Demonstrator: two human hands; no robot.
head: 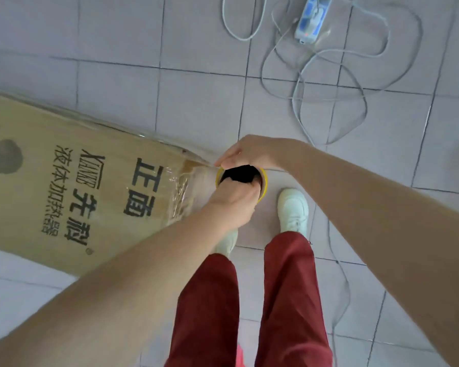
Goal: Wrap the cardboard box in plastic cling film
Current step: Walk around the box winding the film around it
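Note:
A long flat cardboard box with black printed characters lies on the tiled floor at the left. A roll of cling film with a yellow rim and dark core stands upright at the box's right end. My left hand grips the roll's top from the near side. My right hand holds the roll from the far side, fingers pinching at the film edge. Shiny film stretches from the roll over the box's right end and along its far edge.
My legs in red trousers and white shoes stand just right of the box. A power strip with looping grey cables lies on the floor at the upper right.

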